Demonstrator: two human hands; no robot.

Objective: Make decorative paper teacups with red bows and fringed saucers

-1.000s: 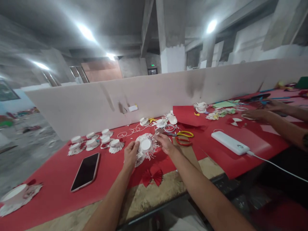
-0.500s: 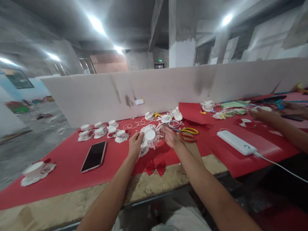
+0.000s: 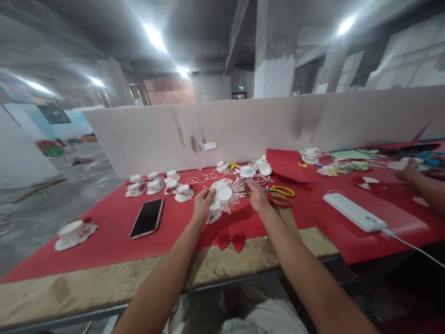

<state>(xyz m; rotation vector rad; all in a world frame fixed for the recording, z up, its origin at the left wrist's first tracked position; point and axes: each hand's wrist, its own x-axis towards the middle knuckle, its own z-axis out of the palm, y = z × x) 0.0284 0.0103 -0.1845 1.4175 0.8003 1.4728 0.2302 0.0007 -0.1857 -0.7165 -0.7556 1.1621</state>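
A white paper cup with its wall cut into a fringe (image 3: 225,195) is held above the red table cover between both hands. My left hand (image 3: 202,204) grips its left side with closed fingers. My right hand (image 3: 256,196) pinches the fringe strips on its right side. A red paper bow (image 3: 231,240) lies on the table just below the hands. Scissors with yellow and red handles (image 3: 279,195) lie right of my right hand.
A black phone (image 3: 147,218) lies left of the hands, with several fringed cups (image 3: 156,184) behind it and one more (image 3: 72,232) far left. A white power bank (image 3: 354,212) with a cable sits right. Another person's hand (image 3: 410,171) works far right. A white board (image 3: 243,127) walls the back.
The view has shifted, so everything sits further right in frame. Both hands keep hold of the fringed cup, and my right hand's fingers stay on the fringe strips.
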